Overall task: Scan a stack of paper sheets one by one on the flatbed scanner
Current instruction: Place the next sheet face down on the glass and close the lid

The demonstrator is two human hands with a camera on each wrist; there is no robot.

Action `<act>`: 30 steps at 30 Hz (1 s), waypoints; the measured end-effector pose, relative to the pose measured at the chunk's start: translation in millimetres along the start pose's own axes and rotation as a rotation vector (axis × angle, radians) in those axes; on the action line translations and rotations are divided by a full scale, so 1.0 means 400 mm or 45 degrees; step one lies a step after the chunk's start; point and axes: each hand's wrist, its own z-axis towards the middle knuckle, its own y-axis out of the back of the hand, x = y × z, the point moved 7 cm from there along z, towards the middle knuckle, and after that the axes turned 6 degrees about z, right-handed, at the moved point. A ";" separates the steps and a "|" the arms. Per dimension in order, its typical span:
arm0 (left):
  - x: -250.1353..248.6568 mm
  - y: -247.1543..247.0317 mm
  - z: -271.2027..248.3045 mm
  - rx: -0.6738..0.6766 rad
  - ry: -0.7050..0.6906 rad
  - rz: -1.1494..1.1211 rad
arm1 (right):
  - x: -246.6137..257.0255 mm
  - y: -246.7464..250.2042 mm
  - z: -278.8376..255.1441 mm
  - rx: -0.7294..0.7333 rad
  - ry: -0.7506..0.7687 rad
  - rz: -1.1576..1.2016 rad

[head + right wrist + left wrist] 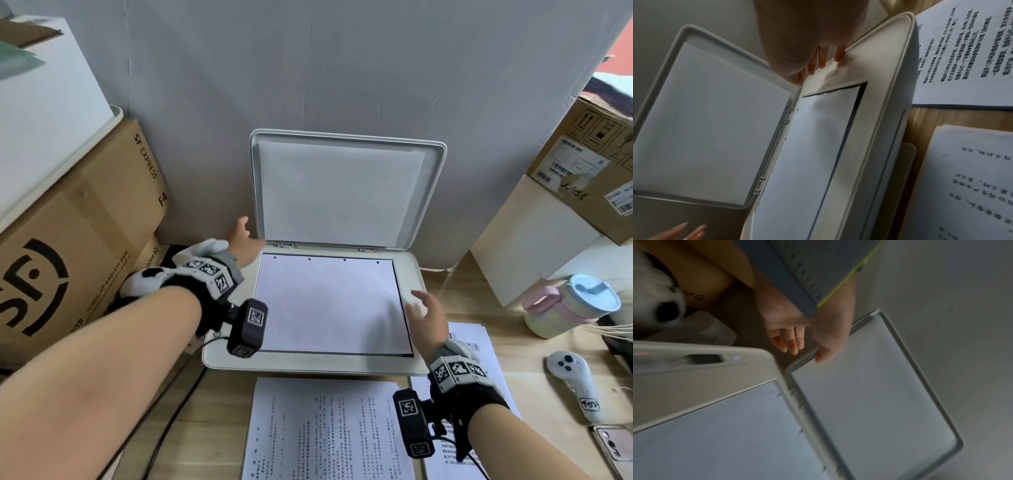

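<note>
The white flatbed scanner (412,274) stands with its lid (342,192) raised against the wall. A sheet (325,305) lies blank side up on the glass. My left hand (244,236) is at the lid's lower left corner with straight fingers; in the left wrist view the left hand (801,345) has its thumb against the rim of the lid (869,394). My right hand (424,308) hovers with relaxed, spread fingers over the scanner's right border and holds nothing; its fingertips (822,65) are close above the bezel. A printed stack (325,428) lies in front of the scanner.
A second pile of printed sheets (479,346) lies right of the scanner. Cardboard boxes (68,240) crowd the left and more boxes (582,171) the right. A pastel cup (572,305), a white controller (572,380) and a phone (613,445) lie at the right.
</note>
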 end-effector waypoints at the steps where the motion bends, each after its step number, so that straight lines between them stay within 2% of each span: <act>1: -0.017 0.015 0.023 -0.015 0.035 -0.041 | -0.002 0.006 0.002 -0.007 -0.008 0.005; 5: -0.083 0.045 0.088 -0.005 0.135 -0.211 | -0.008 0.024 0.014 -0.017 -0.013 -0.012; 9: -0.109 0.045 0.089 0.049 0.141 -0.314 | -0.007 0.035 0.016 -0.016 -0.024 0.019; 12: -0.087 0.072 0.078 -0.093 0.126 -0.426 | 0.008 0.046 0.010 -0.050 -0.050 0.168; 16: -0.039 0.106 0.039 -0.250 0.124 -0.643 | -0.007 0.067 0.013 -0.099 -0.209 0.521; 18: -0.004 0.109 0.016 -0.269 0.141 -0.684 | -0.014 0.079 0.006 -0.125 -0.254 0.641; 21: 0.057 0.089 -0.018 -0.167 0.158 -0.609 | -0.013 0.092 -0.007 -0.101 -0.299 0.761; 23: 0.090 0.075 -0.032 -0.114 0.109 -0.489 | -0.012 0.096 -0.013 -0.059 -0.324 0.818; 26: 0.142 0.058 -0.054 -0.113 0.049 -0.352 | -0.011 0.107 -0.024 -0.074 -0.389 0.930; 28: 0.175 0.032 -0.073 -0.043 0.096 -0.345 | -0.010 0.111 -0.032 -0.065 -0.439 0.959; 30: 0.210 0.015 -0.086 -0.020 0.142 -0.305 | -0.013 0.113 -0.042 -0.053 -0.449 0.866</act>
